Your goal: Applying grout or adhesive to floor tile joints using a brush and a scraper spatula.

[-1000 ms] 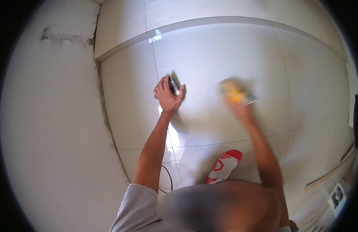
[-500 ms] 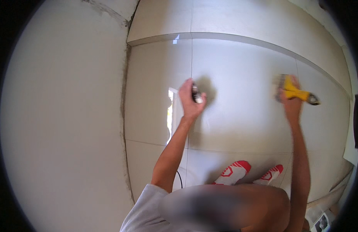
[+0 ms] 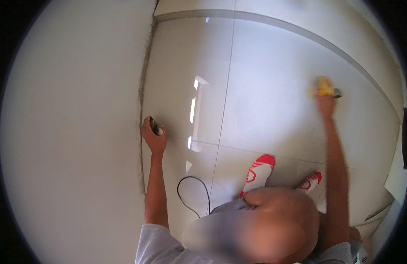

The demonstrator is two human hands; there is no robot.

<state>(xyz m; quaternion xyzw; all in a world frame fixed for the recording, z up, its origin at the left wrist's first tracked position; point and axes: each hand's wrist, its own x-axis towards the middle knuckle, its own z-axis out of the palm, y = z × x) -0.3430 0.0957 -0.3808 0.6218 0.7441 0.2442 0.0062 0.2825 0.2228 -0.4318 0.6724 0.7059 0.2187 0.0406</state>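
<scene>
My left hand [image 3: 155,141] is closed around a small dark object with a pale end [image 3: 154,126], its kind unclear. It is low over the light floor tile, right beside the dirty joint at the foot of the left wall. Far to the right, my right hand [image 3: 325,101] is wrapped round a yellow brush [image 3: 325,87] with a dark handle end. Motion smears the brush, and its bristle side points left over the tile. Whether the brush touches the floor, I cannot tell.
Glossy floor tiles [image 3: 265,101] with thin joints reflect a bright opening. A raised tiled step [image 3: 274,27] crosses the far side. The plain wall [image 3: 76,132] fills the left. A black cable [image 3: 193,177] loops near my red-and-white socks [image 3: 259,174].
My left hand has moved left and nearer, from mid-floor to the wall joint, still with the dark object. My right hand and brush have shifted slightly. The view has moved too; more cable shows.
</scene>
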